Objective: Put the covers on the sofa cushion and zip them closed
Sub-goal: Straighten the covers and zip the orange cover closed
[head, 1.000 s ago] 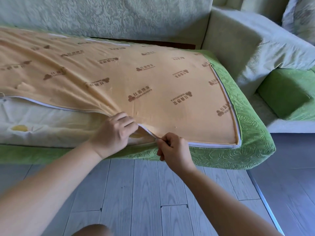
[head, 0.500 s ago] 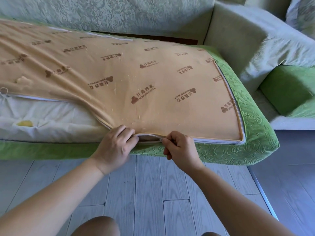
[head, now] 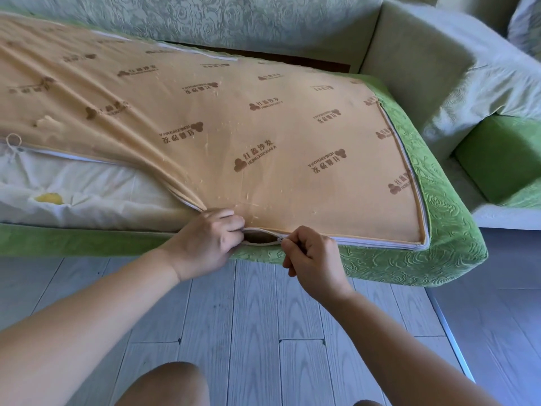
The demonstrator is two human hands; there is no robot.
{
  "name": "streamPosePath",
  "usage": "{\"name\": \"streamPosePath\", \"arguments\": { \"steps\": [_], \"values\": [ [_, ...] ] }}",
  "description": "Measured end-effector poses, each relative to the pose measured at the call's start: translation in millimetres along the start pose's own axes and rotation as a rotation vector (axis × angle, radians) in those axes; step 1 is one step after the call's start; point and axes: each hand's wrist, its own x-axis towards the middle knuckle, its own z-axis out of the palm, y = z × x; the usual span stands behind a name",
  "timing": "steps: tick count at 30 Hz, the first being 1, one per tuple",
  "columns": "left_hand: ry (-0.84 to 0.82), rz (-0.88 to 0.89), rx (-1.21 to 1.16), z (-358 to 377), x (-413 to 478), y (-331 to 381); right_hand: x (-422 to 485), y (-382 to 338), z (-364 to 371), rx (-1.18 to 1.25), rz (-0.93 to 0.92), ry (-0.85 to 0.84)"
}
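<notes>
right grip (head: 313, 256) pinches the zip pull (head: 281, 238) at the front edge; left grip (head: 209, 238) clutches the cover (head: 263, 136) just beside it, fingers curled. the cushion (head: 87, 197) lies on the sofa (head: 234, 22), white inner bare at left.

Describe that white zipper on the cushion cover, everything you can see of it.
The white zipper joins the tan printed panel to the green textured cover side. It runs along the front edge, rounds the right corner and continues up the right side. Right of the slider it is closed; left of it the two halves gape, widening over the white inner cushion. The right hand pinches the slider; the left hand grips the panel beside the gap.
</notes>
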Motion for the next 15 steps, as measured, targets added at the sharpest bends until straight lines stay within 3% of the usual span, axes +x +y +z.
{"name": "streamPosePath", "arguments": {
  "steps": [7, 12, 15],
  "values": [
    [0.086, -0.047, 0.050, 1, -18, 6, 9, -16, 45, -0.077, -0.156, -0.051],
    [-0.002, -0.106, 0.227, -17, -39, -21, 19, -28, 63, -0.116, -0.229, -0.079],
    [-0.079, -0.109, 0.184, -25, -40, -27, 21, -27, 63, -0.099, -0.193, -0.090]
  ]
}}
